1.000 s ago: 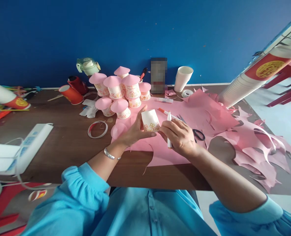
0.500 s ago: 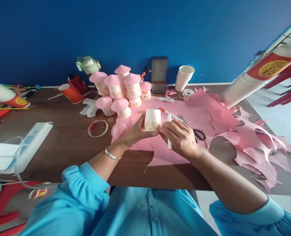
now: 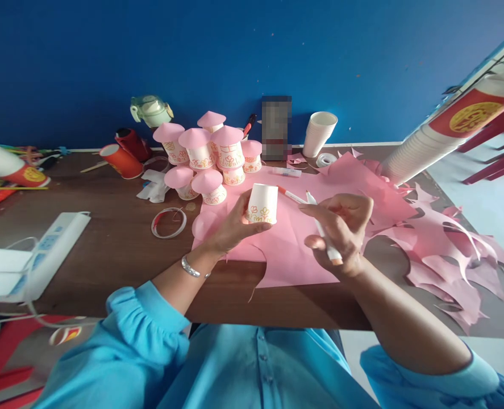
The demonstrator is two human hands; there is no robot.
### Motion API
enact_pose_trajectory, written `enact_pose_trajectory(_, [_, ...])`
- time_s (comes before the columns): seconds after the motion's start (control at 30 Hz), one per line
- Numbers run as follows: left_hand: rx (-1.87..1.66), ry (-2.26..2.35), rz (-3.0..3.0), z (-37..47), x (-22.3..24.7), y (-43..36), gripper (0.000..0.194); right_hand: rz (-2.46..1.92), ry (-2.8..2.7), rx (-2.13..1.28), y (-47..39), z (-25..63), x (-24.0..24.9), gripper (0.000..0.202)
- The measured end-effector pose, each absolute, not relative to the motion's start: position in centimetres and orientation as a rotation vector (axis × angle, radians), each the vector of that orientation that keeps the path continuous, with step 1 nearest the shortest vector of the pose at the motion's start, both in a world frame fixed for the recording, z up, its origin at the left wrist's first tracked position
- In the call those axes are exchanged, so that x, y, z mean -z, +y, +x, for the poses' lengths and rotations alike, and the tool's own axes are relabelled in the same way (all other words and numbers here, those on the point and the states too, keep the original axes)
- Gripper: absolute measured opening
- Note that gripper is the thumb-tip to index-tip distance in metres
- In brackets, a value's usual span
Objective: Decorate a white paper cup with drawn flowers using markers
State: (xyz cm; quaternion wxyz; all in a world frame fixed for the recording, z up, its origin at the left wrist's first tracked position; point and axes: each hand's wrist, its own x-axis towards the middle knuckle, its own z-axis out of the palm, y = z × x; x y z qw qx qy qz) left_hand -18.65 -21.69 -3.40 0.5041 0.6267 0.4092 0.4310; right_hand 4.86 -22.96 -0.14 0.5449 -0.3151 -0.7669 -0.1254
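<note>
My left hand (image 3: 237, 227) is closed around a white paper cup (image 3: 263, 200), held upside down with flowers drawn in orange and yellow near its rim. To the right of the cup, my right hand (image 3: 341, 233) keeps a white marker (image 3: 323, 230) between its fingers, apart from the cup. The marker's orange-tinted end points toward me. Beneath both hands lies pink paper (image 3: 294, 255). Another white and orange marker (image 3: 292, 195) rests on it just behind the cup. Several decorated cups with pink cone roofs (image 3: 209, 182) stand grouped at the back left.
Pink paper scraps (image 3: 443, 272) cover the table's right side. A stack of white cups (image 3: 319, 135) and a tape roll (image 3: 326, 160) stand at the back. On the left are a tape ring (image 3: 169, 222), a red cup (image 3: 121, 161) and a power strip (image 3: 51, 255).
My right hand has drawn away from the cup to the right, and the marker in it has tilted. The cup in my left hand has turned slightly and risen a little.
</note>
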Motion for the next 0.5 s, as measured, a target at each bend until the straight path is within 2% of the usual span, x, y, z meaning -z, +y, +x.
enact_pose_trajectory(0.1, [-0.991,1.061,1.41,-18.51,2.71,-21.95,0.077,-0.72,-1.794,0.21,-23.0,5.01,-0.17,0.054])
enact_pose_trajectory(0.23, [-1.003,1.102,1.37,-18.27,2.33,-22.03,0.079,-0.711,-1.804,-0.076,-23.02,4.88,-0.43,0.047])
enact_pose_trajectory(0.43, [-0.991,1.059,1.362,-18.31,2.78,-21.87,0.077,-0.727,-1.763,-0.359,-23.14,4.46,-0.42,0.01])
enact_pose_trajectory(0.5, [-0.996,1.026,1.333,-18.34,2.9,-21.87,0.076,-0.733,-1.762,-0.39,-23.39,4.39,-0.41,0.005])
